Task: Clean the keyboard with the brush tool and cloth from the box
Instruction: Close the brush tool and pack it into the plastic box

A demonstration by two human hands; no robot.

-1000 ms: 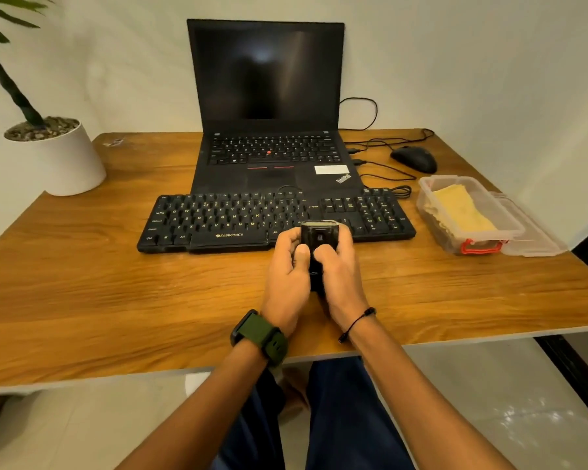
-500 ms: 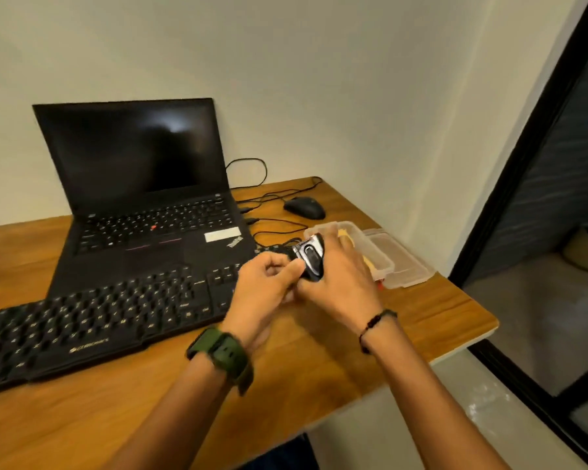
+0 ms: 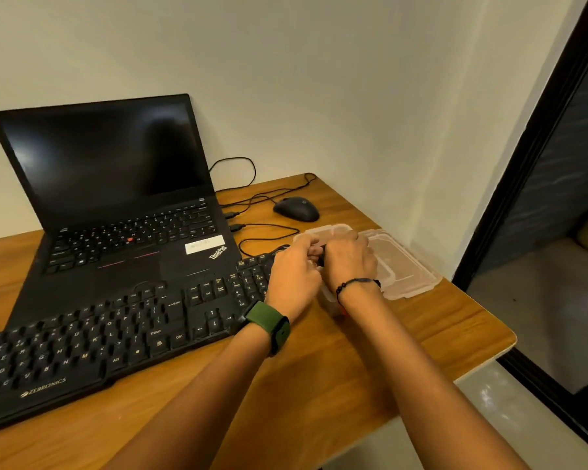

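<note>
Left hand: the left hand (image 3: 294, 271), with a green watch (image 3: 271, 325) on its wrist, is curled over the right end of the keyboard; its fingers meet the right hand's, pinching a small dark thing between them.
Right hand: the right hand (image 3: 350, 259), with a black bead bracelet (image 3: 357, 284) on its wrist, is closed with its back to the camera, fingers wrapped on the same small dark thing, above the near part of the box.
Brush tool: only a sliver of the small black brush tool (image 3: 321, 257) shows between the two hands; its shape cannot be told.
Box: the clear plastic rectangular box (image 3: 323, 232) stands on the right part of the table, just right of the keyboard, mostly hidden by the hands; a red clip shows at its near end.
Lid: the clear plastic lid (image 3: 408, 271) lies flat, touching the box's right side.
Cloth: hidden by the hands; whether it is in the box cannot be told.
Keyboard: the black full-size keyboard with white lettering (image 3: 116, 337) lies along the near left, just in front of the laptop.
Laptop: the open black laptop with a dark screen (image 3: 116, 184) stands at the far left.
Mouse: the black corded mouse (image 3: 296, 208) sits far of the box, apart from it.
Table: the brown wooden table (image 3: 370, 364) carries all of these.
</note>
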